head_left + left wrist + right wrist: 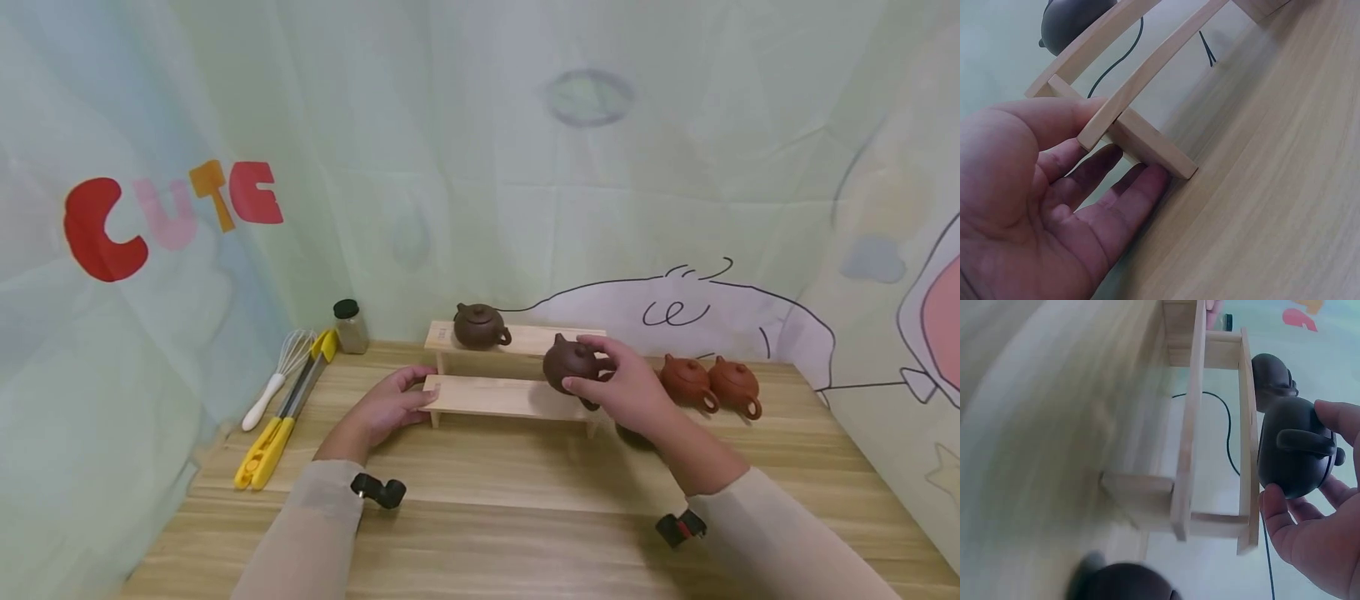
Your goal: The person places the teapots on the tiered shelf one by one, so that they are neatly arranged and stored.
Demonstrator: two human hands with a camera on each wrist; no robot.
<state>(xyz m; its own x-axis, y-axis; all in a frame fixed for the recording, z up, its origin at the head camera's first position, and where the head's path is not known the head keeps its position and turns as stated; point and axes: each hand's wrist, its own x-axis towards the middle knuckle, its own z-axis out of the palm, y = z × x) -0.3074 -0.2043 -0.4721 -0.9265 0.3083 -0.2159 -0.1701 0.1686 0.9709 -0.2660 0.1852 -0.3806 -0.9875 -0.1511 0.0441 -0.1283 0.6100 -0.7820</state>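
My right hand (626,387) grips a dark brown teapot (567,364) by its body, spout pointing up-left, over the right part of a two-tier wooden stand (510,397). The right wrist view shows thumb and fingers on either side of this teapot (1291,444), its handle towards the camera. Another dark teapot (478,327) sits at the left of the upper tier. At the stand's left end my left hand (393,406) holds the lower tier. In the left wrist view, the thumb is at the board (1147,72) and fingers touch the leg (1157,147).
Right of the stand are two reddish-brown teapots (686,383) and, partly hidden by my right arm, another dark teapot (633,436). At the left lie a whisk (277,379) and yellow-handled tongs (288,417). A black-lidded jar (350,327) stands near the back curtain (480,167).
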